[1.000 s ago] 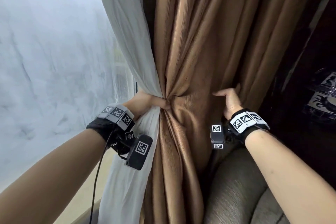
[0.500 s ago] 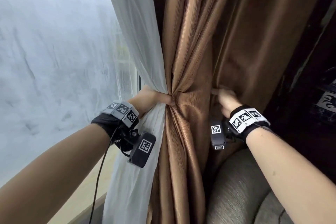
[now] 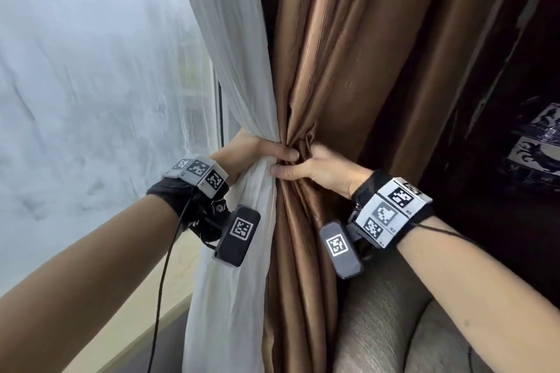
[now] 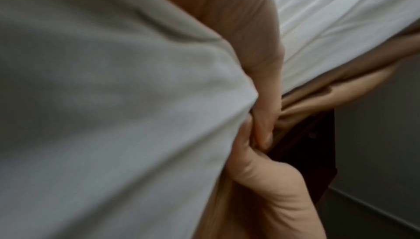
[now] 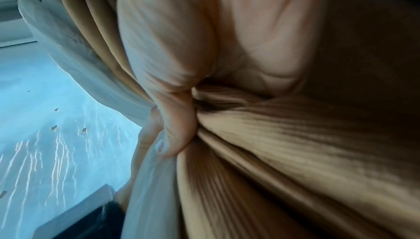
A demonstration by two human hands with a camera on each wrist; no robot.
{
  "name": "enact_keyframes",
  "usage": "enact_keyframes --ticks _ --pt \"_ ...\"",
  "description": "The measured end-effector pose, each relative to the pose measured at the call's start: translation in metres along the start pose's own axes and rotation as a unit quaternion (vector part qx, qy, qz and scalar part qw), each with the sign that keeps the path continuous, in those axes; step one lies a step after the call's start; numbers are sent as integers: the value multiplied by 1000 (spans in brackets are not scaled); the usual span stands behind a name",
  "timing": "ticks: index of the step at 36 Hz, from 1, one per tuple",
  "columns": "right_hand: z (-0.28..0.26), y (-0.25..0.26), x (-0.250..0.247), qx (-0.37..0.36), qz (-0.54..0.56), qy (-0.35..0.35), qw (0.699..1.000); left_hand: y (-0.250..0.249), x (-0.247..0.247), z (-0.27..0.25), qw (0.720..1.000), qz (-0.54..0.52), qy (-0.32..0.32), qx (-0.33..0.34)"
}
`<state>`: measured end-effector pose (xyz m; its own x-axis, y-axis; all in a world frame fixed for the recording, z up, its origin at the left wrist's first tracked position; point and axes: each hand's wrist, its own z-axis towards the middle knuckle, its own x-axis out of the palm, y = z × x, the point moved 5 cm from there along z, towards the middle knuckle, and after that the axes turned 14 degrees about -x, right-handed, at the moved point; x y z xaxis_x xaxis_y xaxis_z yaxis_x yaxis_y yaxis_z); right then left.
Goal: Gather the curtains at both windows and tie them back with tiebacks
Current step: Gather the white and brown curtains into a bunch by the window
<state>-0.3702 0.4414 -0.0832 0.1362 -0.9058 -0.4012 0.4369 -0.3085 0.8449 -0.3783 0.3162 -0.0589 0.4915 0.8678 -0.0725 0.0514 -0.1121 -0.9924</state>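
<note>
A person's two forearms reach in from the lower edge of the head view, each wrist strapped with a marker-printed band and a small black camera. Below the right arm, the grey-brown ribbed armchair [image 3: 388, 321] is cut off by the frame. The left hand [image 3: 254, 153] wraps the white curtain lining [image 3: 230, 70] and the brown curtain [image 3: 339, 63] where they are bunched to a narrow waist; only its thumb shows over the front — the fingers run behind the cloth, out of sight. The right hand [image 3: 318, 169] meets it from the other side, thumb laid under the left thumb and fingers dug into the brown folds, tips buried. The two hands touch at the gather. The left wrist view is largely blocked by blurred white cloth; the right wrist view shows a thumb pressed into ribbed brown fabric. Behind, a sheer curtain [image 3: 91, 85] veils the window [image 3: 219, 112] — beyond it nothing is legible. At far right, a dark cabinet [image 3: 515, 100] holds patterned objects too dim to identify.
</note>
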Motion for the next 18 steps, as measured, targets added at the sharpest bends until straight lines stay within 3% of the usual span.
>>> enact_keyframes --ticks 3,9,14,18 --pt "0 4 -3 -19 -62 13 998 -2 3 1 1000 0 -2 8" --pt "5 7 -13 48 -298 46 952 4 1 9 987 -38 -155 -8" --pt "-17 13 -13 75 -202 59 975 2 3 12 979 -47 -196 -12" --pt "-26 8 7 112 -242 8 964 -1 6 18 975 -49 -210 -48"
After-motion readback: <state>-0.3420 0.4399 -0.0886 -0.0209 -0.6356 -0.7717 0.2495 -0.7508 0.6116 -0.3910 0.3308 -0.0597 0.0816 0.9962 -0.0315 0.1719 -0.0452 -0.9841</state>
